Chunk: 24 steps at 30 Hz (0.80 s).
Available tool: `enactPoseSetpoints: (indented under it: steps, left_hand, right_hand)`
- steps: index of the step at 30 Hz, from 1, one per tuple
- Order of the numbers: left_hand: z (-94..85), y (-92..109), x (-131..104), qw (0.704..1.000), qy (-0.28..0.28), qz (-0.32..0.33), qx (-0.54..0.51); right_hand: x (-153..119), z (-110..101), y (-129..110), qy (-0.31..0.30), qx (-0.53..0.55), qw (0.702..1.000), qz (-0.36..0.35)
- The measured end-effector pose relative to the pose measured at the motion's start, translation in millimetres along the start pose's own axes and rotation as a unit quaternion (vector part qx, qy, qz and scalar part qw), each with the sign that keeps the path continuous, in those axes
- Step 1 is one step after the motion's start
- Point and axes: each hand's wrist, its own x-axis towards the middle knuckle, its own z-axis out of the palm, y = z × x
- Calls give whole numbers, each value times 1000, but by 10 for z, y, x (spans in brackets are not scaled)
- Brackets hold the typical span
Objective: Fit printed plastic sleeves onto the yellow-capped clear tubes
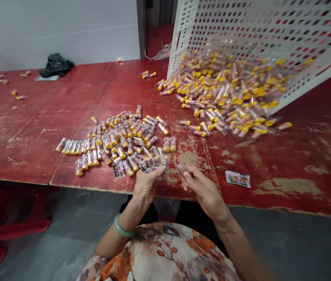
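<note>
My left hand (147, 183) grips a sheet of printed labels (155, 162) near the table's front edge, thumb on top. A little to the right, my right hand (204, 189) has its fingers closed round a small clear tube (182, 168) with pinkish contents. The two hands are apart. Just beyond them lies a loose pile of labelled tubes (121, 132) with yellow caps, some lined up in rows on the left. A printed label piece (119, 169) rests against the pile's near side, and another label strip (238, 178) lies right of my right hand.
A white perforated basket (179, 43) lies tipped on its side at the back right, yellow-capped tubes (226, 89) spilling from it onto the red table (74, 91). A black plastic bag (56, 65) sits near the wall. A red stool (13, 222) stands at lower left.
</note>
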Motion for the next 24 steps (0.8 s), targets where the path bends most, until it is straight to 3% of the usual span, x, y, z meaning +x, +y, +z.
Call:
enactPoseSetpoints:
  steps: [2,6,11,17,24]
  left_hand:
    - [17,-14,-14,1000,9,-6,-3]
    - [77,-48,-51,999,13,-19,-32]
    - [162,-61,-126,997,-10,-53,-56]
    - [226,-61,-141,994,12,-77,-80]
    - [267,-82,-118,991,14,-96,-96]
  right_hand:
    - [-143,-44,-53,-15,-53,998,-25]
    - [-333,-11,-111,19,-155,979,-131]
    - [-298,89,-49,76,-244,939,-231]
    - [-279,99,-67,136,-317,905,-250]
    - [-315,74,-32,87,-293,911,-276]
